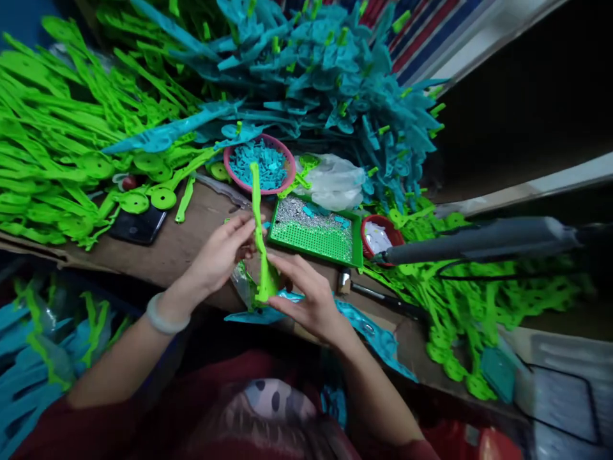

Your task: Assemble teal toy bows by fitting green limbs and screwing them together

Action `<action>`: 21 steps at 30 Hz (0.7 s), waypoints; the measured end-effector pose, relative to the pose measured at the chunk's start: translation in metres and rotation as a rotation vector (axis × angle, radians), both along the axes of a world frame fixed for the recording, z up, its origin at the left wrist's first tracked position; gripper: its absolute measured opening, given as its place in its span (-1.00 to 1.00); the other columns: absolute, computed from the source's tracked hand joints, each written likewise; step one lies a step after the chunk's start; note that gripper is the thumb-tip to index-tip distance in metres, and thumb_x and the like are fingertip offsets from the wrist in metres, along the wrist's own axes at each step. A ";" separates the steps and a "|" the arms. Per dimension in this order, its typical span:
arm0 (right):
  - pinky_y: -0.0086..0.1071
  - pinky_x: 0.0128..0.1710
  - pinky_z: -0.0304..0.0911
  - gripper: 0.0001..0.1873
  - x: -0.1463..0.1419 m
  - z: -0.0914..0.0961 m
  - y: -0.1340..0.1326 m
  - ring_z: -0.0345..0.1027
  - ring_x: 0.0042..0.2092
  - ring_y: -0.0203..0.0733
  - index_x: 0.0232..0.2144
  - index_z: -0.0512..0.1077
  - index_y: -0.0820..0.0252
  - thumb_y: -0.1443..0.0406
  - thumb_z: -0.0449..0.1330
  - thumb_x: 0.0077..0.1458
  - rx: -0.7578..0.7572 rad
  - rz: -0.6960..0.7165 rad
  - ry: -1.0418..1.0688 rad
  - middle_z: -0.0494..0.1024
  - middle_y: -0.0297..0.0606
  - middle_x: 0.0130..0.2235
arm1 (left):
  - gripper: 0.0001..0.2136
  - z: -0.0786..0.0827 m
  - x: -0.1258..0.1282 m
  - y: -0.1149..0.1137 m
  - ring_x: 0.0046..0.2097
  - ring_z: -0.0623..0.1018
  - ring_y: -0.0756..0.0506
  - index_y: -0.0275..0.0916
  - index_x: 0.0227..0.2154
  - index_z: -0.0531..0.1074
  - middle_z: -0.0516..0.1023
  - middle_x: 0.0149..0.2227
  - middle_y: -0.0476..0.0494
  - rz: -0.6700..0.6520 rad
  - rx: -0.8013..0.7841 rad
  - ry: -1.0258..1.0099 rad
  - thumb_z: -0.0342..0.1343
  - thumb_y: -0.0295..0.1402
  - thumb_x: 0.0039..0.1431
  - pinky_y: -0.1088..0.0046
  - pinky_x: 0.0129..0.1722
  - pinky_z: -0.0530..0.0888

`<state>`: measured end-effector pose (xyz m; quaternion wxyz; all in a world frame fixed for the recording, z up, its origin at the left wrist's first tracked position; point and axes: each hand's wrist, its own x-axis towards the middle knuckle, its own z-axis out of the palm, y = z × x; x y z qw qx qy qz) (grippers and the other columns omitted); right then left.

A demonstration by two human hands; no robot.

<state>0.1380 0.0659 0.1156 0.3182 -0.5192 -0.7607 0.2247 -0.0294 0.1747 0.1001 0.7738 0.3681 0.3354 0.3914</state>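
A long green plastic piece (259,230) stands upright between both hands above the brown table (186,243). My left hand (221,252) pinches its middle from the left, fingers closed on it. My right hand (306,294) holds its wide lower end, fingers curled around it. Under the right hand lies a teal plastic piece (368,329). A pale bracelet circles my left wrist.
A pink bowl (261,165) of small teal parts and a green tray (313,233) of screws sit behind the hands. A red dish (380,235), a grey power screwdriver (479,241), a black phone (138,225), and heaps of green (52,140) and teal (325,70) pieces surround them.
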 end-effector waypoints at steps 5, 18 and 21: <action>-0.36 -0.28 0.37 -0.43 0.008 -0.020 -0.017 0.35 -0.23 -0.20 0.22 0.26 0.17 0.14 0.17 0.22 -0.177 0.047 -0.188 0.43 -0.20 -0.24 | -0.77 -0.034 -0.044 -0.026 -0.27 0.51 -0.09 -0.21 -0.09 0.39 0.49 -0.24 -0.11 -0.005 0.507 0.758 0.09 -0.29 0.21 0.38 -0.27 0.43; -0.24 -0.26 0.33 -0.47 0.004 -0.030 -0.014 0.25 -0.17 -0.05 0.21 0.29 0.17 0.21 0.18 0.22 -0.214 0.216 -0.519 0.42 -0.10 -0.21 | -0.50 -0.059 -0.045 -0.064 -0.40 0.52 -0.11 -0.20 0.24 0.14 0.47 -0.40 -0.07 -0.258 0.386 0.803 0.03 -0.31 0.25 0.43 -0.41 0.40; -0.22 -0.26 0.34 -0.46 0.001 -0.027 -0.015 0.24 -0.17 -0.03 0.23 0.27 0.21 0.20 0.15 0.24 -0.190 0.247 -0.576 0.40 -0.08 -0.23 | -0.50 -0.060 -0.046 -0.065 -0.42 0.51 -0.11 -0.19 0.22 0.15 0.45 -0.42 -0.05 -0.288 0.389 0.819 0.06 -0.29 0.25 0.43 -0.43 0.41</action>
